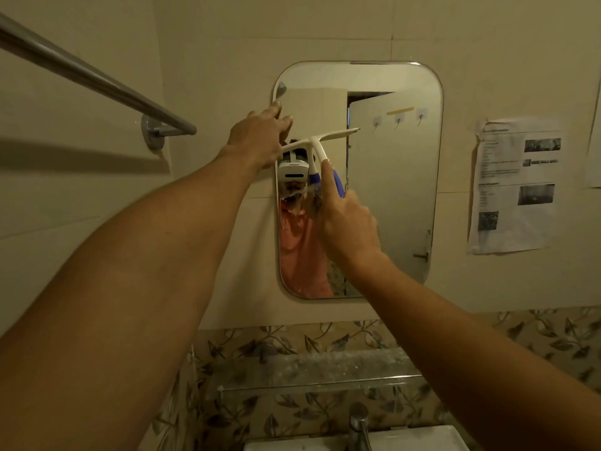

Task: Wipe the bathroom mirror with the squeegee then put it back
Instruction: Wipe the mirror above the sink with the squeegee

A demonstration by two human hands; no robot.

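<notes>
- The cream tiled wall (pixel 325 27) fills most of the view, with a band of leaf-patterned tiles (pixel 553 333) running along its lower part.
- The mirror (pixel 396 190), a tall rectangle with rounded corners, hangs at the middle of the wall. It reflects a door with three small hooks and a person in an orange top wearing a white headset.
- A metal towel bar (pixel 81 73) crosses the upper left and ends in a round wall mount just left of the mirror.
- A glass shelf (pixel 318 375) sits below the mirror. Beneath it are a chrome tap (pixel 357 421) and the white rim of a basin (pixel 422 437).
- A printed sheet (pixel 514 187) in a plastic sleeve is stuck to the wall right of the mirror. It has lines of text, dark photos and a square code, all too blurred to read.
- The squeegee (pixel 317 141), white with a blue handle, is up at the mirror's upper left part, its blade slanting upward to the right. Whether the blade touches the glass cannot be told.
- The right hand (pixel 348 222) grips the squeegee handle from below, fingers wrapped round it.
- The left hand (pixel 260 135) holds nothing. Its fingers are stretched out, reaching to the mirror's upper left edge.
</notes>
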